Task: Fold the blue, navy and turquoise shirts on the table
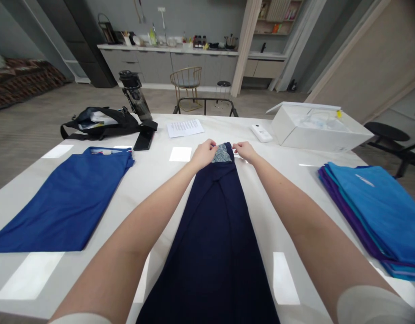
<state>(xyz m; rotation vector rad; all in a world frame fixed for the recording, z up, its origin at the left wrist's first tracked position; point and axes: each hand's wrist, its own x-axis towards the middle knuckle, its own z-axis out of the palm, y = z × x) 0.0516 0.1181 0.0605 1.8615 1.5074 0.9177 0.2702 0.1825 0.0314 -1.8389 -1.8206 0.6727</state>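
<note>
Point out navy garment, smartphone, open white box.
Navy garment [216, 225], head view: middle of the fabric.
Smartphone [143, 141], head view: dark screen.
Open white box [307, 137], head view: near side wall.

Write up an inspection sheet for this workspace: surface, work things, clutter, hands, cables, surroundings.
Surface: white table, glossy, with bright reflections.
Work things: navy garment laid lengthwise, patterned section at its far end; blue garment at left; folded stack at right.
Clutter: black bag, bottle, phone, printed sheet, small white device, open white box.
Hands: left hand pinches the navy garment's far end; right hand has fingertips at its right edge, grip unclear.
Cables: nothing seen on the table; possibly a white cord at the wall outlet.
Surroundings: kitchen counter, gold-framed chair, black stool beyond.
</note>
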